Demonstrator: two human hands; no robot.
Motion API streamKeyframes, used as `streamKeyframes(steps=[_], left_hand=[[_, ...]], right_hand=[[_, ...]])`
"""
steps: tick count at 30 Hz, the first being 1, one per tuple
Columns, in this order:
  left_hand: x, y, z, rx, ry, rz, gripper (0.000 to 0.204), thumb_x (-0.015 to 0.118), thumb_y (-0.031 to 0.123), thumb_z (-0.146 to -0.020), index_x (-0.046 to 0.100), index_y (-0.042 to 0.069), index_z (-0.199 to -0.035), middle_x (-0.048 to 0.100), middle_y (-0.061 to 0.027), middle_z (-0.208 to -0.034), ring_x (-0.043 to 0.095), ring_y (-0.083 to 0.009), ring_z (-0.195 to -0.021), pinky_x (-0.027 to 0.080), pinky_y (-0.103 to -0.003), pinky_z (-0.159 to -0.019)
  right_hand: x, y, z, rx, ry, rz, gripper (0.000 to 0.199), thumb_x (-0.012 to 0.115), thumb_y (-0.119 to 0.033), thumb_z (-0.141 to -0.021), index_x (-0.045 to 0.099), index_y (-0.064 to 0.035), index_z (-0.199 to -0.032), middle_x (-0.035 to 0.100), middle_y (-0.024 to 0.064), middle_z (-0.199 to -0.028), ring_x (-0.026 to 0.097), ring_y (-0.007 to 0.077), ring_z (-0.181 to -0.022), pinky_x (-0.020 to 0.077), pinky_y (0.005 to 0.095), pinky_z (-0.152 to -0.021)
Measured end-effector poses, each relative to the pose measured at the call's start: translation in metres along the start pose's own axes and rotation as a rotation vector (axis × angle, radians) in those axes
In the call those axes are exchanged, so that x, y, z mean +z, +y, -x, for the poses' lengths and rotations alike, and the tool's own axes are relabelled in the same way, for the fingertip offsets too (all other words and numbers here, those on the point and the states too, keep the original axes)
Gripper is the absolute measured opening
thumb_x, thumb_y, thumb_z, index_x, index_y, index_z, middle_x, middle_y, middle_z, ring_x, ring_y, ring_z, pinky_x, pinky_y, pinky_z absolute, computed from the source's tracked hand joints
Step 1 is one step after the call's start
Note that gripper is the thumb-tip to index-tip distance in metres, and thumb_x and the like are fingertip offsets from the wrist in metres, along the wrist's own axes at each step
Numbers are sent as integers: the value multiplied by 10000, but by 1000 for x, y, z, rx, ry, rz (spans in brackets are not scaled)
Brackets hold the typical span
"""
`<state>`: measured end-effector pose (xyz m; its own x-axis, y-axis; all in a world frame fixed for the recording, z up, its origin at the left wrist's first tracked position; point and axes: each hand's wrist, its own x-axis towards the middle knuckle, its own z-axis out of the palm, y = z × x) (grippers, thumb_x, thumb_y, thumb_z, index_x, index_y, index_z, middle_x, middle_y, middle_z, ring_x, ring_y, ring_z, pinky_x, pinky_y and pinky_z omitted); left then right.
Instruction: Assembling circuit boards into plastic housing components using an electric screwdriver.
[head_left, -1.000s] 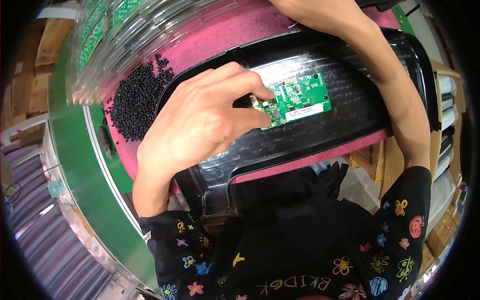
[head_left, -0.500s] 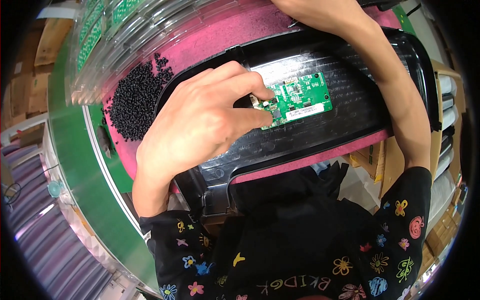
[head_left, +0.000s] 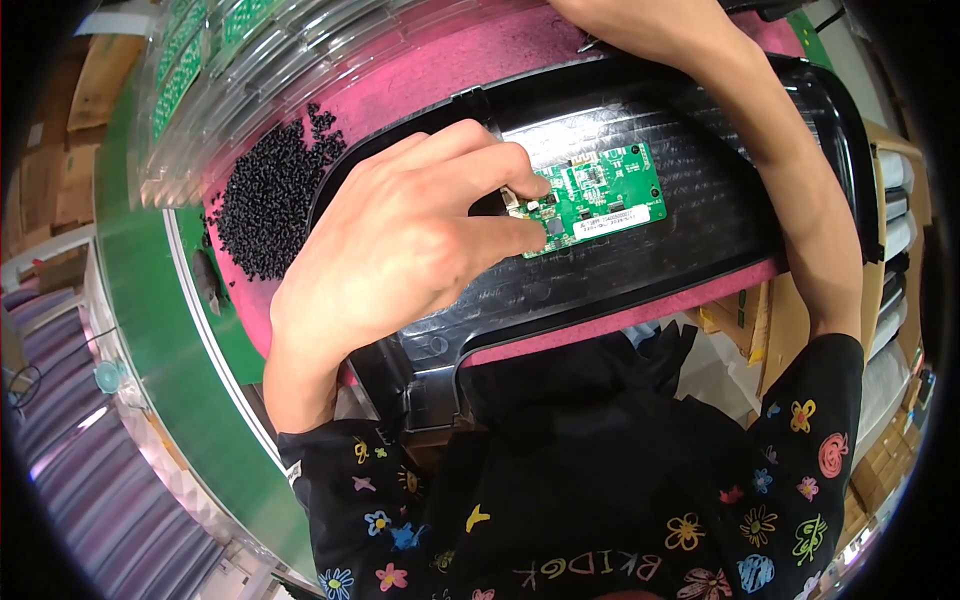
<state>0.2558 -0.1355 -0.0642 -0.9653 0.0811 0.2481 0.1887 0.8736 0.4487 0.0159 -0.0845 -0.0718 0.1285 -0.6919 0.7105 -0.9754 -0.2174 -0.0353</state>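
Observation:
The thumb and index finger of my left hand (head_left: 400, 230) rest on the left end of a green circuit board (head_left: 610, 195), closed over its connector end. The board carries small chips, a white label strip and dark screws near its right edge. It lies inside a long, shallow black plastic housing (head_left: 700, 240). My right hand (head_left: 630, 25) reaches to the far side of the housing, and the upper edge of the picture cuts off its fingers. A small metallic tip (head_left: 587, 43) shows beside that hand; what it belongs to is hidden.
A heap of small black parts (head_left: 265, 205) lies on the pink mat (head_left: 400, 95), left of the housing. Clear plastic trays (head_left: 290, 60) are stacked at the far left, some with green boards. Cardboard boxes (head_left: 900, 410) stand at the right.

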Motion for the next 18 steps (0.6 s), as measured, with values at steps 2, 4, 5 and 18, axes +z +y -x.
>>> streamKeyframes(steps=[2, 4, 5, 18], left_hand=[[0, -1, 0, 5, 15, 5, 271, 769, 53, -548, 746, 38, -817, 695, -64, -994, 643, -255, -871, 542, -351, -684], [-1, -2, 0, 21, 12, 32, 275, 768, 54, -542, 748, 37, -816, 696, -67, -996, 645, -256, -872, 543, -349, -683], [-1, -3, 0, 20, 13, 32, 275, 768, 54, -542, 748, 37, -816, 696, -67, -996, 645, -256, -872, 543, -349, -683], [1, -1, 0, 30, 25, 3, 257, 768, 41, -557, 743, 35, -812, 691, -68, -986, 646, -251, -858, 543, -347, -661]], right_hand=[[-1, 0, 0, -4, 5, -4, 316, 608, -191, -919, 592, 3, -1169, 625, 187, -1097, 577, 339, -1080, 409, 447, -1006], [-2, -1, -1, 5, 0, -2, 317, 610, -192, -918, 592, 2, -1170, 624, 186, -1091, 577, 339, -1075, 409, 447, -1006], [-2, -1, -1, 5, 0, -3, 317, 610, -192, -918, 592, 2, -1170, 624, 186, -1091, 577, 339, -1075, 409, 447, -1006], [-1, -1, -1, 2, -1, 9, 317, 614, -181, -912, 591, 0, -1172, 624, 178, -1097, 579, 338, -1074, 410, 446, -1010]])
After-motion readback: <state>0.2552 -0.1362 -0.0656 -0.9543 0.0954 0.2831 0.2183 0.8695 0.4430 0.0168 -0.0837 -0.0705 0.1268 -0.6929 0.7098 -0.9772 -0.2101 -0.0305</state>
